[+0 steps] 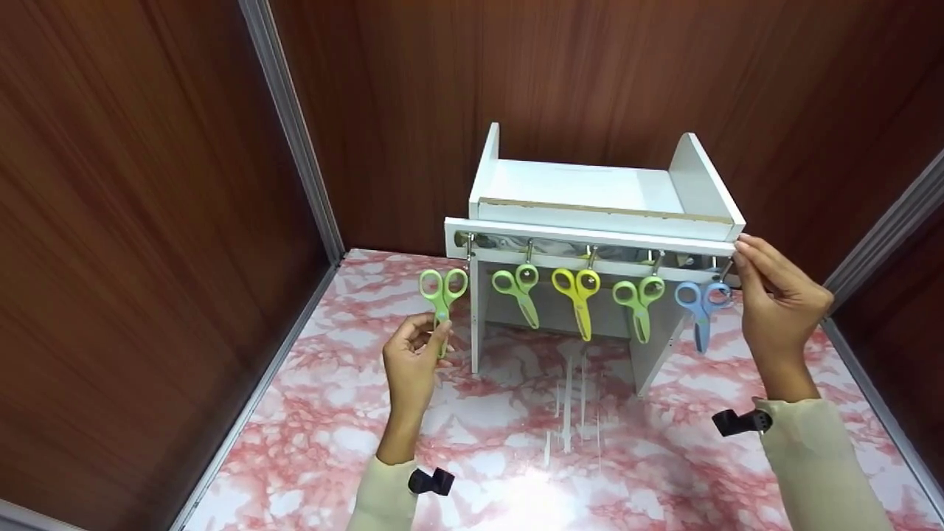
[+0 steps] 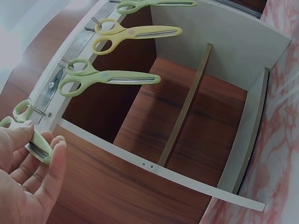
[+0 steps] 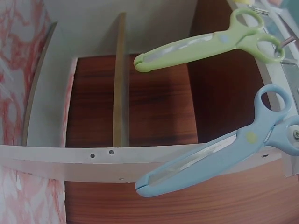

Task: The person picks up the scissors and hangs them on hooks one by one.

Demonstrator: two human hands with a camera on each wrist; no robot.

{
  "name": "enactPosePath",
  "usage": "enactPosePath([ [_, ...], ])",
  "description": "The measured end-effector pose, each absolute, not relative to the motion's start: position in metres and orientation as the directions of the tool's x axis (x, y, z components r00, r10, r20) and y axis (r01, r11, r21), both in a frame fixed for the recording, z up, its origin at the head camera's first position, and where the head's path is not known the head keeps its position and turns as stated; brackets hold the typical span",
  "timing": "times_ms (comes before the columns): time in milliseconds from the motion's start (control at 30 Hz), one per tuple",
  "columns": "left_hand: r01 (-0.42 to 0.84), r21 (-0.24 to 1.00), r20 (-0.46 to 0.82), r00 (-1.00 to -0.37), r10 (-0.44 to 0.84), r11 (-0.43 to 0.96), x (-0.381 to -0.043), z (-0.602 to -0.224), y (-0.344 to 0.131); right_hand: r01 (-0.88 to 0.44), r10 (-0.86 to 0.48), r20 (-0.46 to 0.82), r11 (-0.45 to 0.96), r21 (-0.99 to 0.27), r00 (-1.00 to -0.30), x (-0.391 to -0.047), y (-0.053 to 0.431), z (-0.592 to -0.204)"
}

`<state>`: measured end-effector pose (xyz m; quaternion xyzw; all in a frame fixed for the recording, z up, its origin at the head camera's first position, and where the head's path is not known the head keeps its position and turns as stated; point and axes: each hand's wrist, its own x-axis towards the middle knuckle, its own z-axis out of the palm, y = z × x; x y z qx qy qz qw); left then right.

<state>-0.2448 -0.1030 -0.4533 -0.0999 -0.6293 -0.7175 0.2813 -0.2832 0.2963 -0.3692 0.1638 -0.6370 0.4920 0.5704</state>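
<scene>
My left hand (image 1: pixel 414 354) pinches the blade end of light green scissors (image 1: pixel 442 293), handles upward, beside the leftmost hook (image 1: pixel 470 247). In the left wrist view these scissors' upper ring (image 2: pixel 22 110) is close to the hook; whether the hook passes through it I cannot tell. My right hand (image 1: pixel 785 302) pinches the right end of the white hook rail (image 1: pixel 590 232); the right wrist view does not show it. From other hooks hang green scissors (image 1: pixel 520 291), yellow scissors (image 1: pixel 579 299), another green pair (image 1: pixel 639 306) and blue scissors (image 1: pixel 702 310) near my right hand.
Behind the rail stands a white shelf unit (image 1: pixel 487 169) with side panels and a top tray. It rests on a red-and-white marbled surface (image 1: pixel 317 413). Wood-grain walls (image 1: pixel 405 88) enclose the back and sides.
</scene>
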Motion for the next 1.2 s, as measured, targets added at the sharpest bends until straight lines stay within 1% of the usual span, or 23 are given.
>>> enactPosePath([
  [233, 0.506, 0.859, 0.472, -0.842, -0.262, -0.077, -0.246, -0.450, -0.103, -0.770, 0.348, 0.887, 0.459, -0.443, -0.304, -0.283, 0.297, -0.369],
  [467, 0.519, 0.851, 0.489, -0.838, -0.241, -0.079, -0.266, -0.474, -0.105, -0.772, 0.347, 0.886, 0.454, -0.445, -0.307, -0.283, 0.296, -0.369],
  [867, 0.509, 0.854, 0.478, -0.849, -0.226, -0.106, -0.269, -0.474, -0.102, -0.767, 0.344, 0.888, 0.466, -0.442, -0.303, -0.283, 0.296, -0.368],
  [1200, 0.496, 0.863, 0.468, -0.855, -0.224, -0.092, -0.270, -0.478, -0.100, -0.765, 0.344, 0.889, 0.470, -0.441, -0.301, -0.282, 0.296, -0.369],
])
